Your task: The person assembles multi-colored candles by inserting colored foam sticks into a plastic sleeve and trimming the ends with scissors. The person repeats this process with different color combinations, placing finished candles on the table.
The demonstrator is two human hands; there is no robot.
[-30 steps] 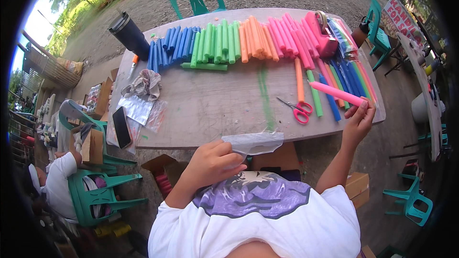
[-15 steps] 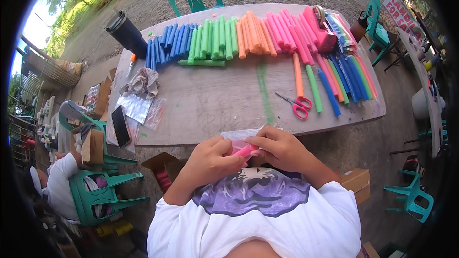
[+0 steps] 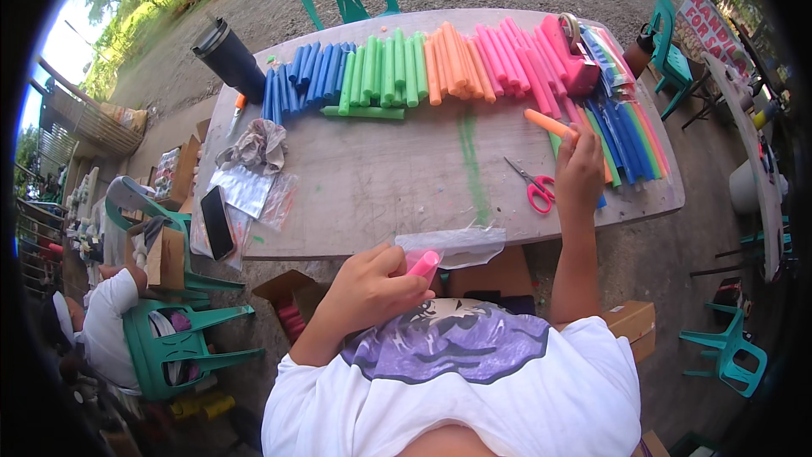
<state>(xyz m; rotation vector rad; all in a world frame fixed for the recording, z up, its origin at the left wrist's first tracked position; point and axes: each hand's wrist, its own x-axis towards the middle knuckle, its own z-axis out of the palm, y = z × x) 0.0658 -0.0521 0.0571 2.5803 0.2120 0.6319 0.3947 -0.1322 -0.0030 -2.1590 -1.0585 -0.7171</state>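
Observation:
Close to my body, my left hand is closed round a pink candle in a clear plastic bag. The bag's loose part spreads toward the table's near edge. Over the right side of the table, my right hand grips an orange candle, which points up and to the left. Below that hand, green and blue candles are partly hidden. Red-handled scissors lie on the table just left of my right forearm.
Blue, green, orange and pink candles line the table's far side. A pink tape dispenser and bagged candles are at the right. Left are a dark tumbler, crumpled cloth, phone and cutter.
My right hand has let go of the pink candle and bag, moved up and right, and picked the orange candle up off the table. My left hand keeps its hold.

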